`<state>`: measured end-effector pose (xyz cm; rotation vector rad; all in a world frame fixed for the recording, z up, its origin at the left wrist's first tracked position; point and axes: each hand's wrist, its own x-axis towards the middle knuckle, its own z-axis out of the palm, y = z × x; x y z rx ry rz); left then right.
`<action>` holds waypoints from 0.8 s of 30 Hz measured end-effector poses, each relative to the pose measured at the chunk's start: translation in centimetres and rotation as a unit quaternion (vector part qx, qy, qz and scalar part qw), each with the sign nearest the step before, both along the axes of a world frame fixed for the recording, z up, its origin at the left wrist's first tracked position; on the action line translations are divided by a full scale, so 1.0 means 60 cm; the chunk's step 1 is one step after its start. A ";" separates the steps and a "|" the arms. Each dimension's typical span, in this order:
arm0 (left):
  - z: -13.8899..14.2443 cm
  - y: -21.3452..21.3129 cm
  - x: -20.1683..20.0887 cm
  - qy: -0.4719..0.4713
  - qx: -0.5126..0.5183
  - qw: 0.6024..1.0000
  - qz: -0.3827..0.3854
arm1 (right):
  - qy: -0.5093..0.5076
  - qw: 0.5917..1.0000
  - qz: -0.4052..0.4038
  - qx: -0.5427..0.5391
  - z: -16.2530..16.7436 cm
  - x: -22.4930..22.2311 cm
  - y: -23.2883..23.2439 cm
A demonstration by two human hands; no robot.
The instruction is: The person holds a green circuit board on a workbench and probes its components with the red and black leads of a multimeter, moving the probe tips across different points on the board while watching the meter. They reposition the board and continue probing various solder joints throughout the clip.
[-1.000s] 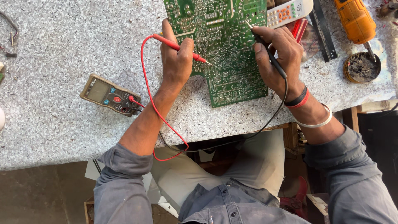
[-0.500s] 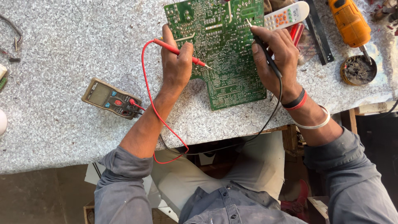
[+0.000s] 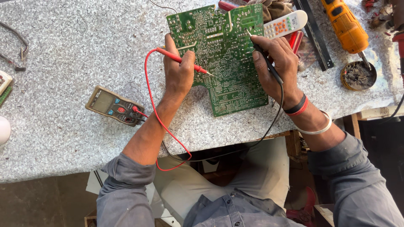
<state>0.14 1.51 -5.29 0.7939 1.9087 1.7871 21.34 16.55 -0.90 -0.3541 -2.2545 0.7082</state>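
The left hand [image 3: 179,75] is gripping the slim red test probe [image 3: 182,61], pressing its tip onto the green printed circuit board [image 3: 223,54] lying solder-side up on the speckled grey bench [image 3: 75,46]. The right hand [image 3: 275,63] is clasping the black test probe [image 3: 265,61] against the board's upper area. The step in hand appears to be point-to-point measurement. Judged next: reading the olive handheld multimeter [image 3: 114,106], then repositioning one tip without slipping.

Speckled grey stone counter [image 3: 63,46] fills upper frame, evenly daylit. Wooden frame [image 3: 294,145] under counter edge. Dull brown floor [image 3: 38,206] below, shaded.
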 end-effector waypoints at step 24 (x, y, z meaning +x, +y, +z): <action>0.004 0.000 0.000 -0.019 -0.010 1.000 -0.010 | 0.019 0.999 -0.003 -0.032 -0.003 0.001 -0.004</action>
